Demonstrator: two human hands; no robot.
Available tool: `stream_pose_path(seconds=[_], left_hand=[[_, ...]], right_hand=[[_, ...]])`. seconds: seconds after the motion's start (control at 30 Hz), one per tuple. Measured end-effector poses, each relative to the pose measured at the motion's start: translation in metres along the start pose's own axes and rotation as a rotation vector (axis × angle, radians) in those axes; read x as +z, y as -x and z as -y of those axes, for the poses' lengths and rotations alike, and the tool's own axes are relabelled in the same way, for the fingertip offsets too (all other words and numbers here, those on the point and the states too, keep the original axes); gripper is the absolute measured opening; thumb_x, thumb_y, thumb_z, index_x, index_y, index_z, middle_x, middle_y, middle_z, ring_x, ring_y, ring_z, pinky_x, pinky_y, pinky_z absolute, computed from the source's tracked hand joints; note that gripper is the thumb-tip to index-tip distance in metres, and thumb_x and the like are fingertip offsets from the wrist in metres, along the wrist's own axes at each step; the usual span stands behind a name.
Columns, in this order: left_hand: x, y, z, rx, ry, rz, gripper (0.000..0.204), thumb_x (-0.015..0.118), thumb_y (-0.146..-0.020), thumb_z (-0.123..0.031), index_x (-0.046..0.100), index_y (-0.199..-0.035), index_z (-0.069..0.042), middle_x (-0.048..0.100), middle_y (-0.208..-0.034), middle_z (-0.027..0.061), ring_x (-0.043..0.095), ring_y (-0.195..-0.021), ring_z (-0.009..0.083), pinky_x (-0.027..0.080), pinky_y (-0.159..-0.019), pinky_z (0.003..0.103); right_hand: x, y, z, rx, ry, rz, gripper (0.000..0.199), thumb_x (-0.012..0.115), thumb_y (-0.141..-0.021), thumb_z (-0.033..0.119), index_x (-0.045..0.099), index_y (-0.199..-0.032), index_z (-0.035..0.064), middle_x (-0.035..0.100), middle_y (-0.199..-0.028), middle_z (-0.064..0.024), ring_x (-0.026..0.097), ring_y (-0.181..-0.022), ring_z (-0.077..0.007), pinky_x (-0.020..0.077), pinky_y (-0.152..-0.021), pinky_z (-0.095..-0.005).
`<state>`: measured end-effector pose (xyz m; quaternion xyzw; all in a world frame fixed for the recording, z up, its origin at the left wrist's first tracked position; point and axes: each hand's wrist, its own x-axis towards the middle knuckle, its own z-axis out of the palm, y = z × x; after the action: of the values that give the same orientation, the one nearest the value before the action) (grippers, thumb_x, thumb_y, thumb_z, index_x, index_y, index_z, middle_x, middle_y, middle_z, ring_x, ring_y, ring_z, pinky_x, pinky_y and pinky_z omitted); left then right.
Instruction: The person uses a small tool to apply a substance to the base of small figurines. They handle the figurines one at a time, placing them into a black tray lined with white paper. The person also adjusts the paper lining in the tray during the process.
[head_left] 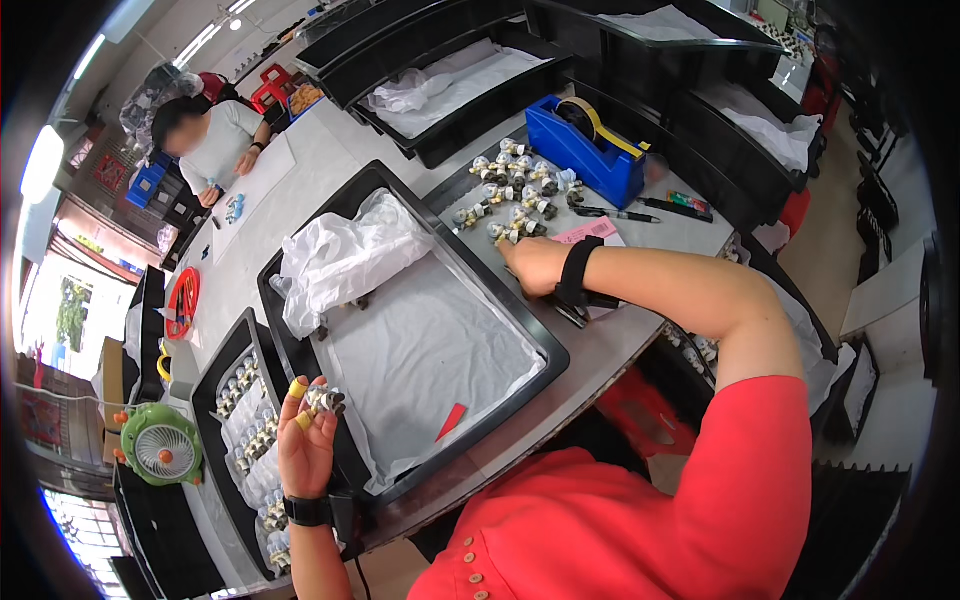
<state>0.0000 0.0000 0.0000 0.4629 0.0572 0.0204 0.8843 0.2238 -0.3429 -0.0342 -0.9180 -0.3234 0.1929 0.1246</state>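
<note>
My left hand, with yellow wraps on its fingertips, is closed around a small painted figurine over the left rim of a black tray. White paper lines that tray, and a crumpled white sheet covers its far end, with bits of figurines peeping out below. A red strip lies on the lining. My right hand reaches to the near edge of a cluster of similar figurines on the table. Its fingers are mostly hidden, so its grip cannot be made out.
A blue tape dispenser, pens and a pink paper lie beyond my right hand. Left stands a tray of figurine rows and a green fan. Black trays are stacked behind. Another person sits across the table.
</note>
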Motion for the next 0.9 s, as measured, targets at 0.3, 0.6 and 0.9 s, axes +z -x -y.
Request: stream_pose_path(seconds=[0.3,0.6,0.9], left_hand=[[0.006,-0.002,0.006,0.015,-0.034,-0.093,0.05,0.05,-0.089,-0.002,0.035,-0.136,-0.001,0.047,-0.13,0.0174,0.056,-0.108,0.0204,0.049,-0.091,0.03],[0.005,0.007,-0.001,0.082,0.006,-0.17,0.043,0.058,-0.089,-0.008,0.045,-0.129,-0.003,0.057,-0.116,0.0085,0.059,-0.102,0.0174,0.049,-0.088,0.029],[0.008,0.007,-0.006,0.164,-0.04,-0.275,0.042,0.06,-0.09,-0.011,0.047,-0.128,-0.003,0.06,-0.111,0.0064,0.06,-0.1,0.0168,0.047,-0.086,0.028]], right_hand=[[-0.014,0.007,-0.009,-0.033,-0.223,-0.104,0.025,0.06,-0.065,0.015,0.063,-0.073,-0.0082,0.06,-0.063,-0.0239,0.063,-0.06,-0.0303,0.0501,-0.06,-0.0392],[-0.098,0.031,0.116,-0.341,-1.144,-0.246,0.024,0.049,-0.094,0.02,0.058,-0.102,-0.0009,0.045,-0.068,0.0056,0.043,-0.059,-0.0014,0.0344,-0.055,-0.0164],[-0.023,-0.006,0.209,-0.537,-0.869,-0.029,0.036,0.049,-0.092,0.01,0.049,-0.128,0.0034,0.051,-0.074,0.0014,0.046,-0.06,-0.0027,0.0392,-0.054,-0.0183]])
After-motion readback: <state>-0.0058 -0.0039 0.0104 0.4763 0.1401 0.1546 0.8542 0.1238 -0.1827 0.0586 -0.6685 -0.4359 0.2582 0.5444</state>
